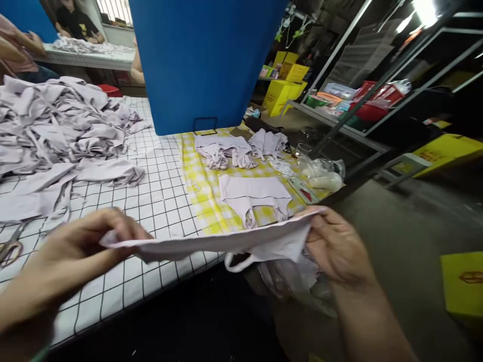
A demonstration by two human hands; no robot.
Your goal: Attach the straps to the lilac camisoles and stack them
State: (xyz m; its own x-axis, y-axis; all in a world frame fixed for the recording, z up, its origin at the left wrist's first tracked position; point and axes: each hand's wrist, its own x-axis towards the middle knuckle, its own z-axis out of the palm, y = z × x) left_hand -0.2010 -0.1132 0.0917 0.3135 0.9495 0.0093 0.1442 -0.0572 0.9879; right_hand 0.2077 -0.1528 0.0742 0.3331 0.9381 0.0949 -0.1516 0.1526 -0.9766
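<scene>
A pale lilac strappy top [226, 243] is stretched between my hands above the table's front edge. My left hand [94, 236] pinches one end of its edge between thumb and fingers. At the other end my right hand [335, 241] grips the fabric, and a thin strap loops down from the middle. Just beyond it, a similar top [256, 191] lies flat on the yellow checked cloth [204, 201]. Behind that sits a folded stack of tops [226, 148], with another small pile [267, 143] to its right. Scissors [11, 249] lie near my left wrist, partly out of view.
A large heap of lilac garments [56, 120] covers the left of the grid-patterned table [166, 211]. A tall blue panel [204, 60] stands at the back. Clear plastic bags [324, 173] lie at the right edge. Yellow boxes [283, 95] and a metal rack [339, 123] are beyond. Other people [79, 25] sit far left.
</scene>
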